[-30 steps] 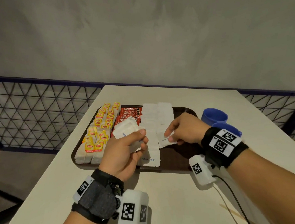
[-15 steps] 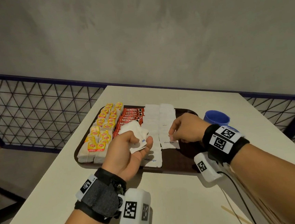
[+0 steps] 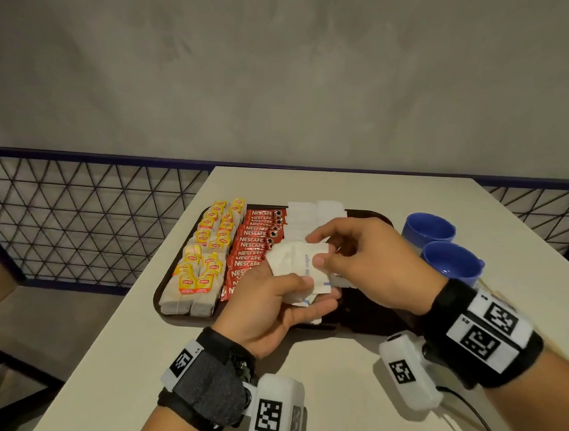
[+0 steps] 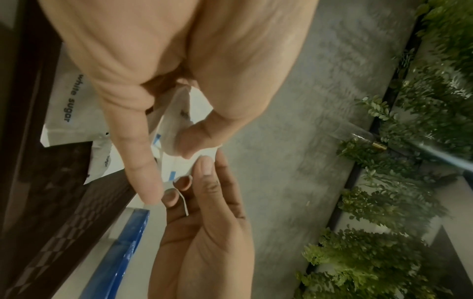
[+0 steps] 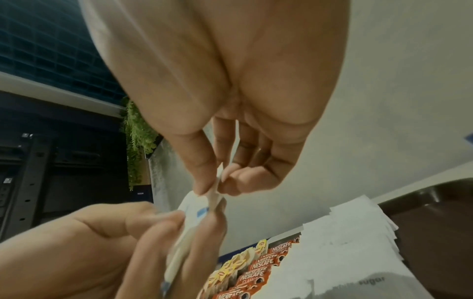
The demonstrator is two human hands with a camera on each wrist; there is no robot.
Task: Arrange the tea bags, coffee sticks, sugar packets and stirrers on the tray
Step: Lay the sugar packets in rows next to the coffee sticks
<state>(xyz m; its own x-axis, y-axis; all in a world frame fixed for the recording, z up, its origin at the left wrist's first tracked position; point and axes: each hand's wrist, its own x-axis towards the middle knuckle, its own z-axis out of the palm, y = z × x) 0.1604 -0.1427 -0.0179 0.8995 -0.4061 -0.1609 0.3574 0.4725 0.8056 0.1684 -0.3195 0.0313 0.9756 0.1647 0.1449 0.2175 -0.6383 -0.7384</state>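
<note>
- Your left hand (image 3: 270, 306) grips a small stack of sugar packets (image 3: 296, 266) between thumb and curled fingers, held above the near middle of the tray (image 3: 371, 324). That keeps the supply close to where the sugar rows are being laid.
- Your right hand (image 3: 359, 260) pinches the top packet's right edge between thumb and forefinger; judging by the right wrist view, you are peeling one off the stack to set down.
- The tea bags (image 3: 207, 256) fill the tray's left side and the coffee sticks (image 3: 255, 248) run in a column just right of them, so each kind keeps its own lane.
- Sugar packets already laid (image 3: 313, 211) lie right of the coffee; the tray's bare right end probably waits for stirrers, none of which I can pick out.
- Two blue cups (image 3: 448, 252) stand on the table (image 3: 325, 383), right of the tray, clear of your reach path.
</note>
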